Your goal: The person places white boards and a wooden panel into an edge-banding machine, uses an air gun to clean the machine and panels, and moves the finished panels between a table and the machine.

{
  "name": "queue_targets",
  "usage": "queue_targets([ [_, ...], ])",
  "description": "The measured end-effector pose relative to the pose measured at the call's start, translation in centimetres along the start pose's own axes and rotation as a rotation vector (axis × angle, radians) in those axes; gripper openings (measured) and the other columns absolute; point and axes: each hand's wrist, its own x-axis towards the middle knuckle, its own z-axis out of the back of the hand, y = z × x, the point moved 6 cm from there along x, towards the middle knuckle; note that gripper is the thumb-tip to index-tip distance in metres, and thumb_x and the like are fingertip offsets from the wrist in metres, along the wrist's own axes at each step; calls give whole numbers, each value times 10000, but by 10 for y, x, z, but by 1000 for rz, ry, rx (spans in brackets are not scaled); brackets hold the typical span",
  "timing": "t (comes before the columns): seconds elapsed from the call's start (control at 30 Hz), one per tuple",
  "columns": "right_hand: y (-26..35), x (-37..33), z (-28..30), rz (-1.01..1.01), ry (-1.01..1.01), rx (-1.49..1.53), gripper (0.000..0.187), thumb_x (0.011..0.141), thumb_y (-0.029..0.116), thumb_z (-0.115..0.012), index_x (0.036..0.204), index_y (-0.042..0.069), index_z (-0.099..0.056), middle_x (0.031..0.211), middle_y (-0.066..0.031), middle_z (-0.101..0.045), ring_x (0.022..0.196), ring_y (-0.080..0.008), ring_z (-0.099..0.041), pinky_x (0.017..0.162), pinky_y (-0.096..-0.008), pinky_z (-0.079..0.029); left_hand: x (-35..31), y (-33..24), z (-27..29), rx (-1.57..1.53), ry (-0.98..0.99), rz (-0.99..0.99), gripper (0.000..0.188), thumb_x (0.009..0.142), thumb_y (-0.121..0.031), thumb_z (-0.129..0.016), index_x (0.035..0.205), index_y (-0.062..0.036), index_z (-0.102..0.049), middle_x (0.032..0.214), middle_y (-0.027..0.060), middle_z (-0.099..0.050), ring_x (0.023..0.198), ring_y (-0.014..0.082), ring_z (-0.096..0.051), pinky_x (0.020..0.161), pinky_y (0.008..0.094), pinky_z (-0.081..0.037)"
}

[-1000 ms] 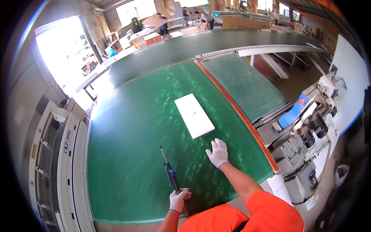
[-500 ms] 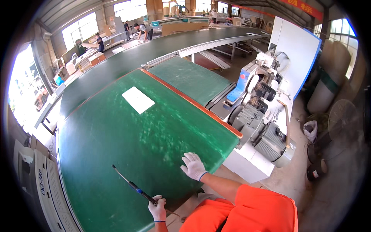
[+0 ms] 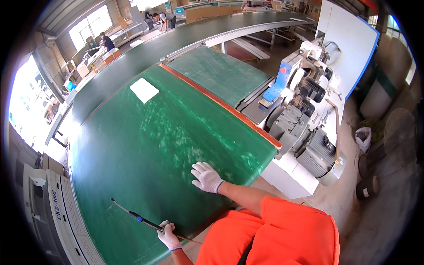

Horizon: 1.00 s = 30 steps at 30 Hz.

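Observation:
My left hand (image 3: 168, 236), in a white knit glove, is closed around the black handle of an air blow gun (image 3: 141, 219). Its long thin nozzle points forward and left over the green conveyor belt (image 3: 110, 168), and a thin hose trails behind my hand. My right hand (image 3: 206, 177), gloved the same way, has its fingers stretched out with the palm toward the belt. Whether it rests on the surface or hovers just over it, I cannot tell. Farther off, a white rectangular panel (image 3: 144, 90) lies flat on the belt, apart from both hands.
An orange-brown guide strip (image 3: 221, 104) borders the belt's right side. Beyond it stands a machine with grey motors (image 3: 316, 150) and a blue guard (image 3: 276, 90). A grey machine housing (image 3: 55, 212) flanks the left edge. Roller track (image 3: 212, 39) curves behind; people (image 3: 106, 42) work far left.
The white panel lies farther away along the belt. My right hand has reached forward and left, and the blow gun has shifted left with my left hand. The whole view has shifted a little.

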Motion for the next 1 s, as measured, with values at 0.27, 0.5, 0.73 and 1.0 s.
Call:
queue_targets([
  [0.27, -45, 0, 18, 22, 135, 24, 557, 964, 395, -665, 1368, 13, -629, 1537, -198, -527, 1481, -380, -438, 1261, -499, -298, 44, -3, -16, 39, -52, 56, 202, 898, -71, -589, 1033, 45, -685, 869, 108, -701, 696, 168, -675, 653, 261, -563],
  [0.5, -107, 2, 45, -2, 92, 1, 556, 956, 414, -668, 1348, 20, -644, 1518, -198, -547, 1459, -389, -464, 1248, -509, -321, 40, -1, -40, 70, -49, 76, 205, 913, -89, -612, 1051, 40, -690, 882, 103, -700, 725, 163, -687, 657, 259, -576],
  [0.73, -222, 39, 102, -153, -137, -145, 564, 920, 479, -687, 1251, 22, -681, 1348, -196, -644, 1296, -389, -579, 1113, -503, -437, 27, 5, -36, 25, -75, 136, 208, 889, -66, -628, 1051, 48, -691, 901, 99, -697, 725, 161, -692, 631, 239, -584],
  [1.0, -405, 78, 169, -546, -145, -374, 486, 946, 375, -614, 1319, 63, -625, 1477, -159, -533, 1352, -360, -507, 1131, -539, -382, 15, 7, -30, 15, -114, 162, 224, 888, -81, -623, 1062, 45, -687, 899, 100, -698, 735, 168, -700, 645, 247, -594],
])
